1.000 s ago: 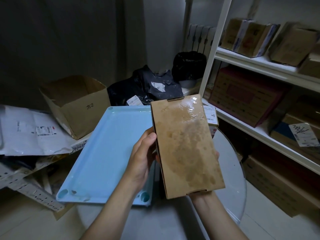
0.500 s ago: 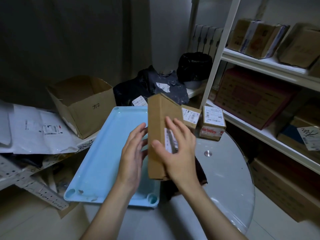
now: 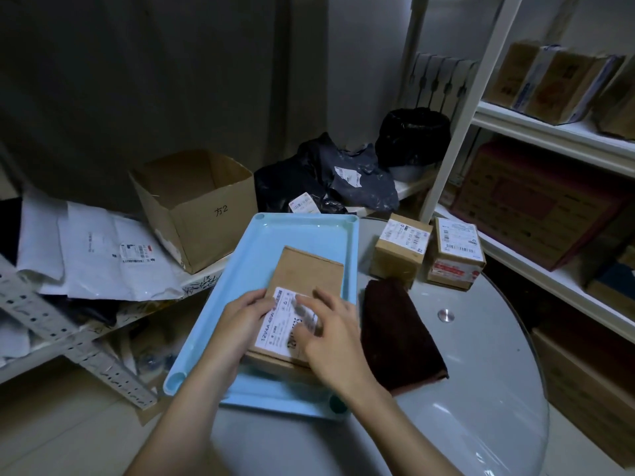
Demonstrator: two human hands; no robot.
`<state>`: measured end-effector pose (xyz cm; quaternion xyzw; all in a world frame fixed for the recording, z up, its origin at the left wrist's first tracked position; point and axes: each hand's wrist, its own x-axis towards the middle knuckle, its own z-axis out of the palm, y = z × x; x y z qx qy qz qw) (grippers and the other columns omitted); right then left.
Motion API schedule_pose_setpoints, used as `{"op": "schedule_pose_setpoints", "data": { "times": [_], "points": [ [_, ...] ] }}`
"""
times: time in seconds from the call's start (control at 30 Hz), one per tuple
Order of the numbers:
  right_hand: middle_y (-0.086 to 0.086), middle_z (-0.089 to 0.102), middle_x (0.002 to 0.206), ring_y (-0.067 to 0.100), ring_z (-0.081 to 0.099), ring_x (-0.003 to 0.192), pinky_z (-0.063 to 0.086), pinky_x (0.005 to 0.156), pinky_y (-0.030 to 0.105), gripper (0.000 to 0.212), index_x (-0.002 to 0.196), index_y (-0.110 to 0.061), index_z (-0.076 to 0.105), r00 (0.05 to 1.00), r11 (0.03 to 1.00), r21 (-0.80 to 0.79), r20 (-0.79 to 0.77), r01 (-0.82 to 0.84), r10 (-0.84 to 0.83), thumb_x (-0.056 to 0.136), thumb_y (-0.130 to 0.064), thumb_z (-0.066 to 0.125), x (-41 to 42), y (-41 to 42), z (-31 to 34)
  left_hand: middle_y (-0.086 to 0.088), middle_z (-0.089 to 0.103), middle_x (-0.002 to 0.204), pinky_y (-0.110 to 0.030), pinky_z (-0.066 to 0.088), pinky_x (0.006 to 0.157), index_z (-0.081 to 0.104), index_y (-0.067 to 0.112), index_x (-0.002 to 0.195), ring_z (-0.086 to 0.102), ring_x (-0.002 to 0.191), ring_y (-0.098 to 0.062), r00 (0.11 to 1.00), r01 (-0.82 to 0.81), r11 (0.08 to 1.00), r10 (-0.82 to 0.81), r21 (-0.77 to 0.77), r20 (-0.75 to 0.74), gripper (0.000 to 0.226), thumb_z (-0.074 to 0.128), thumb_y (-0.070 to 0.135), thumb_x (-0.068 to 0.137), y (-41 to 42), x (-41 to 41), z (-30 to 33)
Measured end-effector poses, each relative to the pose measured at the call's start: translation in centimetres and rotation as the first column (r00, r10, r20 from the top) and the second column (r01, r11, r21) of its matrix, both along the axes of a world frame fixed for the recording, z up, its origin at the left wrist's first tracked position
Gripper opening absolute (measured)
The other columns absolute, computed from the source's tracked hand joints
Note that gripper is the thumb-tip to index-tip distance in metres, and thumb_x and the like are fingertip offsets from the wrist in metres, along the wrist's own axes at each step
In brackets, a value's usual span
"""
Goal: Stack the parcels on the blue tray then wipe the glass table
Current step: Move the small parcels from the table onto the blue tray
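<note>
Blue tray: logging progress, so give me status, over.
Left hand grips flat parcel by its edge, right hand presses on top. Parcel flat in blue tray. Two small parcels, brown cloth on glass table; nothing in the way.

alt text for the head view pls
Left hand and right hand steady a flat parcel, label up, on a blue tray on a glass table. Right of the tray lie a dark cloth and two small parcels.

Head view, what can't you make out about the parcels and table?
All in the head view.
Flat parcel: near end hidden under left hand and right hand; label print blurred.
Small parcels: label print too small.
Glass table: near side cut by bottom edge; partly hidden under blue tray and brown cloth.
</note>
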<state>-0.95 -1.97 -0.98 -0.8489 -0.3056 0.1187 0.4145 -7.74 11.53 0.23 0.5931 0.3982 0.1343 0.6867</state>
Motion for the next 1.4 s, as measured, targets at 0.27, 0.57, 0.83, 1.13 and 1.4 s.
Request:
{"op": "schedule_pose_setpoints", "data": {
  "times": [0.27,0.57,0.83,1.13,1.4],
  "points": [
    [-0.010,0.054,0.132,0.013,0.038,0.125,0.033,0.107,0.031,0.035,0.113,-0.026,0.071,0.987,1.000,-0.020,0.157,-0.013,0.016,0.083,-0.025,0.053,-1.3,-1.4,-2.0,-0.015,0.061,0.119,-0.038,0.048,0.083,0.063,0.015,0.116,0.057,0.102,-0.028,0.904,0.249,0.788,0.019,0.563,-0.427,0.030,0.048,0.027,0.094,-1.3,0.6,-2.9],
    [0.001,0.057,0.125,0.023,0.046,0.115,0.039,0.095,0.044,0.037,0.125,-0.019,0.056,0.901,0.962,-0.028,0.358,0.271,-0.244,0.089,-0.027,0.054,9.2,-2.5,0.8,0.000,0.041,0.145,-0.035,0.034,0.107,0.050,0.017,0.136,0.033,0.130,-0.022,0.969,0.245,0.513,-0.102,0.823,-0.225,0.047,0.050,0.021,0.089,-5.0,8.1,0.7],
    [0.006,0.043,0.137,0.040,0.035,0.125,0.042,0.083,0.048,0.059,0.132,-0.024,0.042,0.845,0.752,-0.469,0.488,0.464,-0.217,0.089,-0.064,0.044,18.5,-0.4,0.1,-0.002,0.045,0.147,-0.032,0.031,0.108,0.044,0.016,0.142,0.034,0.131,-0.024,0.905,0.418,0.485,-0.301,0.768,-0.302,0.047,0.044,0.026,0.096,-5.8,16.8,0.2],
    [0.001,0.057,0.124,0.029,0.044,0.115,0.044,0.075,0.044,0.043,0.116,-0.026,0.057,0.695,0.855,-0.082,0.624,0.512,-0.357,0.078,-0.044,0.054,18.3,-0.4,-0.9,-0.002,0.050,0.143,-0.028,0.028,0.106,0.046,0.014,0.141,0.036,0.130,-0.021,0.952,0.293,0.535,-0.243,0.792,-0.188,0.048,0.048,0.020,0.094,-5.4,16.6,-1.7],
    [-0.011,0.064,0.117,0.004,0.057,0.108,0.046,0.083,0.023,0.042,0.121,-0.036,0.064,0.944,0.683,0.655,-0.167,0.322,-0.285,0.079,-0.034,0.055,12.7,-3.5,6.1,0.013,0.061,0.130,-0.030,0.043,0.100,0.049,0.035,0.137,0.054,0.120,-0.006,0.919,0.068,0.989,-0.113,0.131,0.378,0.047,0.049,0.051,0.093,-6.7,14.0,3.8]
  ]
}}
